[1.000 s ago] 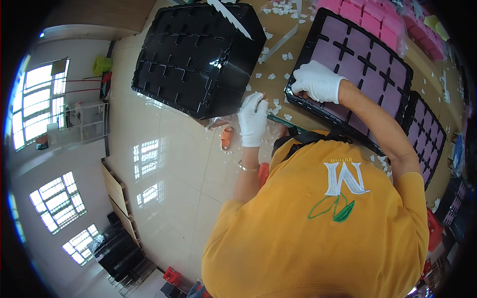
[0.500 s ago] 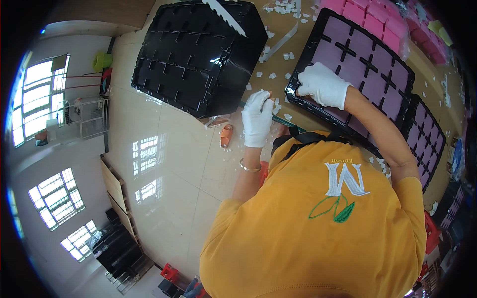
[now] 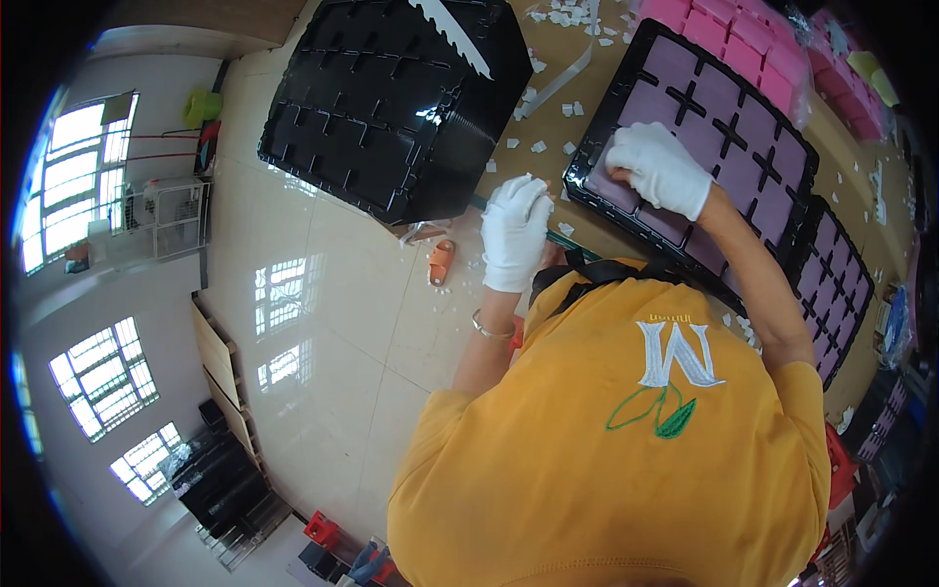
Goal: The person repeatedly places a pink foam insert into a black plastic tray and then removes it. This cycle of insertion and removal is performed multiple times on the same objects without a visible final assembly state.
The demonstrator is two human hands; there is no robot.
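A black plastic tray (image 3: 641,68) lined with purple foam pieces (image 3: 675,112) lies on the table to the right. Over its near left part is my right hand (image 3: 663,174), in a white glove, with the fingers bent and drawn together; their tips hide whatever they may grip. My left hand (image 3: 514,240), gloved in white as well, is beside the table edge, between this tray and a tall stack of black trays (image 3: 367,117). Its fingers are curled in, and I cannot make out what is inside them.
White foam scraps (image 3: 572,110) litter the brown tabletop (image 3: 548,64). A jagged white strip (image 3: 455,39) lies on the black stack. Pink foam blocks (image 3: 729,44) stand at the far right, and another purple-lined tray (image 3: 836,279) is nearby. An orange slipper (image 3: 441,262) lies on the floor.
My right hand has shifted right, from the tray's left rim further over the purple foam. My left hand has moved slightly right and its fingers appear more curled.
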